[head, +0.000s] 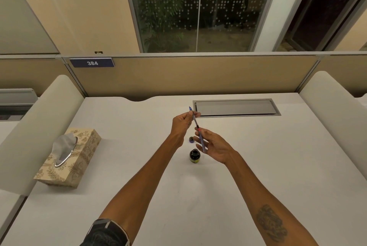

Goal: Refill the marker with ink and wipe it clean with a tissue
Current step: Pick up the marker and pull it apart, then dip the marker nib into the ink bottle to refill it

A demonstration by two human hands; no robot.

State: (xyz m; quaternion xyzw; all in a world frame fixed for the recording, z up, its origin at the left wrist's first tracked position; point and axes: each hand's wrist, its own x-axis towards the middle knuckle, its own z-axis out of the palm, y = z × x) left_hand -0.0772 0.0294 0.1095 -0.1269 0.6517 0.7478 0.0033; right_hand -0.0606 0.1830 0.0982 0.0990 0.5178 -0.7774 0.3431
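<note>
You hold the marker point(196, 124) up over the desk point(258, 166), one hand at each end. Your left hand point(183, 124) pinches the far part near the blue tip, thumb and fingers closed on it. Your right hand point(215, 147) has the near part, the blue barrel lying across loosely curled fingers; whether the thumb presses it I cannot tell. The marker looks to be in two sections that meet between your hands, but whether they are joined or just parted is too fine to see.

Its long axis runs away from you and a little left, tip far and raised, barrel end near and low. The ink bottle point(194, 156) stands open on the desk just below and slightly left of your right hand, so that hand is the nearer one. The cap point(191, 139) sits just beyond the bottle, between your wrists.

To refill, I judge you must bring the near, lower end over the bottle mouth. The tissue box point(69, 158) is well off to your left, on the left hand's side.
</note>
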